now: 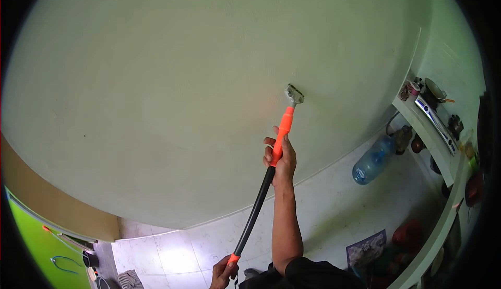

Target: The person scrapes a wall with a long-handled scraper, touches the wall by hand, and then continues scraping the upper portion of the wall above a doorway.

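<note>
A long-handled scraper [255,205] with a black shaft and orange grips slants up across the middle of the view. Its small metal head [295,95] is at the pale wall [182,106], overlapping it in this view. My right hand [282,158] wraps around the upper orange grip, the arm stretched upward. Lower down, my left hand [224,271] is closed around the orange end of the handle, near the bottom edge. Thin marks show on the wall by the head.
A large blue water bottle [369,163] lies on the tiled floor [235,231] at the right. Beyond it, a counter [430,135] carries a stove [436,122] and a pan [433,88]. A patterned mat [366,250] lies lower right. At the left is a bright green surface [36,247].
</note>
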Action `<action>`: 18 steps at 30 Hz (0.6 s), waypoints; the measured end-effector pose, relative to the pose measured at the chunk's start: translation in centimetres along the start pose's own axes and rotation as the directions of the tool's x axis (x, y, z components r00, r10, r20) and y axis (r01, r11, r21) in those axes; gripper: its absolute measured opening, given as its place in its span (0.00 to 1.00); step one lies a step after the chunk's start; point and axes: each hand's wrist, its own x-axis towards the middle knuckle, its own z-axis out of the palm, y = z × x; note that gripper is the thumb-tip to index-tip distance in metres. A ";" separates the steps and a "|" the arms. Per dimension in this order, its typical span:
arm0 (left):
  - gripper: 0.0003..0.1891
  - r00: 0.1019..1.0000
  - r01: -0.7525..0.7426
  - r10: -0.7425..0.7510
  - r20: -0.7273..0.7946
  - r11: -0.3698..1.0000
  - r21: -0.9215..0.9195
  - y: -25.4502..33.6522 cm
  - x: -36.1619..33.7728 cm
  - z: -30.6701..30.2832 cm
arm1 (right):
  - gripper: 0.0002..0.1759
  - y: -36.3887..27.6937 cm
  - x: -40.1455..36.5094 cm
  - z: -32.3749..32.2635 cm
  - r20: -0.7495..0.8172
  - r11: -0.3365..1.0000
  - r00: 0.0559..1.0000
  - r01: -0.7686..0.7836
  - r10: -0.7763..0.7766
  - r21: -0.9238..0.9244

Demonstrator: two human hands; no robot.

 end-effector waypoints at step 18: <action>0.24 0.947 -0.030 0.134 -0.292 0.942 0.335 -1.4 0.1 6.6 | 0.29 -4.1 1.9 0.9 -0.011 0.968 0.992 -0.124 0.125 -0.218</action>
